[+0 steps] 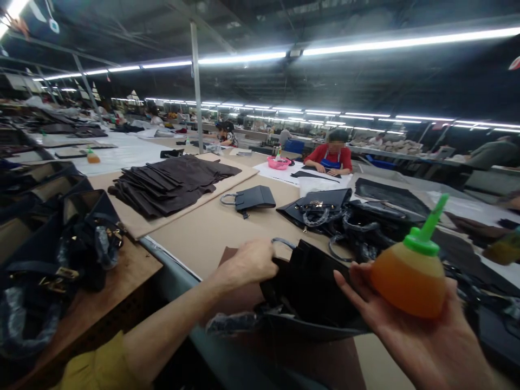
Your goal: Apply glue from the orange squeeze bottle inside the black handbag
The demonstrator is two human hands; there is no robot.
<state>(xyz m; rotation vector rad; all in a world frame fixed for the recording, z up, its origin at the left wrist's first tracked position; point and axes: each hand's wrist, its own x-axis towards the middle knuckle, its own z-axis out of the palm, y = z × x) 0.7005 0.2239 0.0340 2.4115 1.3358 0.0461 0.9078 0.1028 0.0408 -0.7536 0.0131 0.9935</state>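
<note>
A black handbag (pixel 312 281) lies open in front of me, its dark inside facing up. The fingers of my left hand (pixel 252 261) are curled closed at the left rim of this bag; their tips are hidden. Cradled in my right hand (pixel 422 330) is a squeeze bottle (pixel 410 273) of orange liquid, tilted, its green nozzle pointing up. The outstretched fingertips of that hand reach to the bag's right side. One handle of the bag, in clear wrap, hangs toward me. Beneath the bag lies a brown sheet (pixel 341 360).
Dark leather pieces (pixel 170 184) are stacked on a board at the left. A smaller bag (pixel 254 199) lies beyond, with more black bags (pixel 365 222) heaped at the right. Finished-looking bags (pixel 87 238) crowd a side bench. Across the table a person (pixel 331 157) works near a pink basket (pixel 279 162).
</note>
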